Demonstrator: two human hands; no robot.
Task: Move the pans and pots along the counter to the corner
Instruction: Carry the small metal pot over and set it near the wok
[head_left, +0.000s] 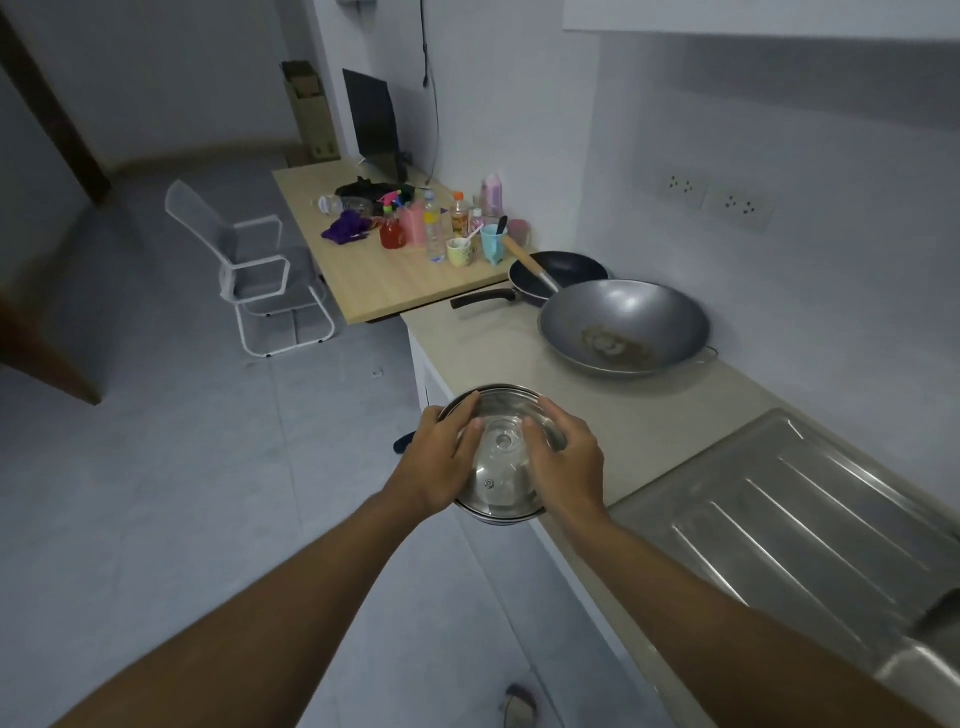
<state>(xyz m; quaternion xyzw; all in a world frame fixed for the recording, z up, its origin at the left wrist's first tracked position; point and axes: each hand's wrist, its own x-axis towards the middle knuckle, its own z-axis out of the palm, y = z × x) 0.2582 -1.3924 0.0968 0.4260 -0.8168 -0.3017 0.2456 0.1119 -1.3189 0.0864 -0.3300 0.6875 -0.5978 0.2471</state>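
Note:
A steel pot with a glass lid (501, 462) sits at the counter's (639, 415) front edge, partly overhanging it. My left hand (441, 462) grips its left side and my right hand (566, 460) grips its right side, fingers over the lid. A dark handle (404, 442) pokes out at the pot's left. Farther along the counter rests a large grey wok (623, 325) with a wooden handle. Behind it, at the counter's far end by the wall, lies a black frying pan (558, 273) with its handle pointing left.
A steel sink drainboard (810, 509) lies to the right. Beyond the counter stands a wooden table (374, 280) crowded with bottles and cups. A white-framed chair (254, 270) stands on the floor at left. Wall sockets (714, 200) sit above the counter.

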